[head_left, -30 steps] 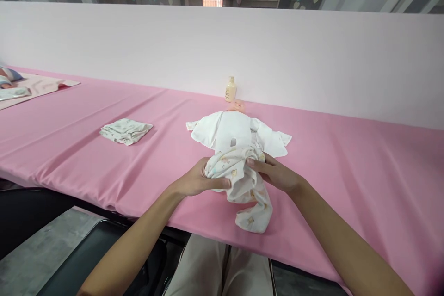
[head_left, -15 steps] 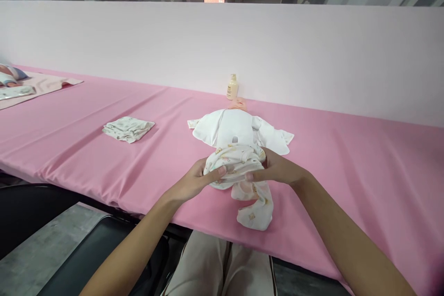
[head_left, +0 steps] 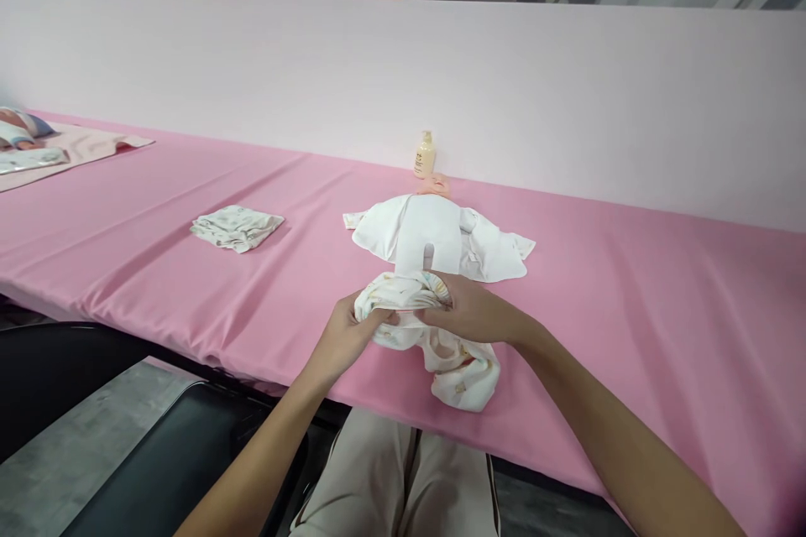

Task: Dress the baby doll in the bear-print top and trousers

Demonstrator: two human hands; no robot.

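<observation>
Head view: both bare hands meet near the front edge of a long table draped in a smooth pink tablecloth (head_left: 604,294), which shows long shallow creases. Between them is a soft white cotton baby garment (head_left: 403,294) with small pastel prints, bunched into thick wrinkled folds. The left hand (head_left: 343,334) has its fingers curled tight on the left end of the bunch, thumb on top. The right hand (head_left: 469,315) lies over the right end with fingers closed on the same folds. The two hands almost touch at the middle. The rest of the baby garment hangs slack below the right hand and lies in a limp, rounded heap on the cloth, close to the table's edge.

Just behind the grip lies a baby doll in a plain white matte top (head_left: 434,237), sleeves spread flat to either side. Its peach head points toward a pale pink partition wall (head_left: 567,101). A small cream plastic pump bottle (head_left: 425,156) stands upright beside the head, against the wall. Well to the left, a folded pale printed cloth (head_left: 237,227) lies flat and apart. Below the table show the person's beige trousers (head_left: 390,478) and a black chair seat (head_left: 170,470).
</observation>
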